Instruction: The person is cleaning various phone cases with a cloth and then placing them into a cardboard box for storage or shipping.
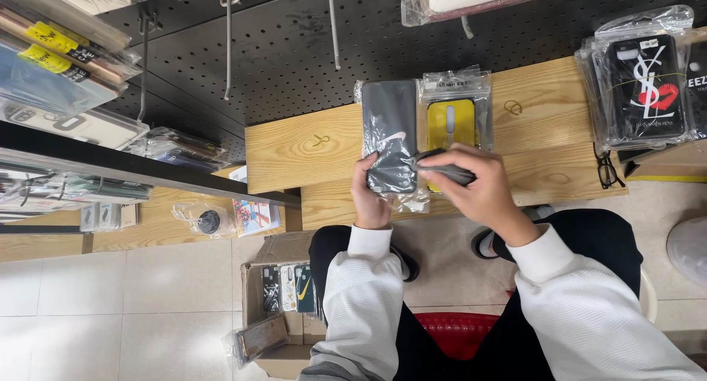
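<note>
My left hand (369,197) grips the lower end of a dark phone case in a clear plastic sleeve (390,134), which rests upright against the wooden shelf (294,149). My right hand (479,189) holds a dark, narrow object (445,171), maybe a marker or tool, pressed across the bottom of the sleeve. Right beside the dark case lies a yellow phone case in a clear bag (451,120), partly covered by my right hand.
Black pegboard (294,42) with metal hooks rises behind the shelf. A stack of bagged black cases (644,86) sits at right, with eyeglasses (606,171) nearby. A cardboard box of phone cases (287,289) stands on the tiled floor at left. More packaged cases hang at upper left.
</note>
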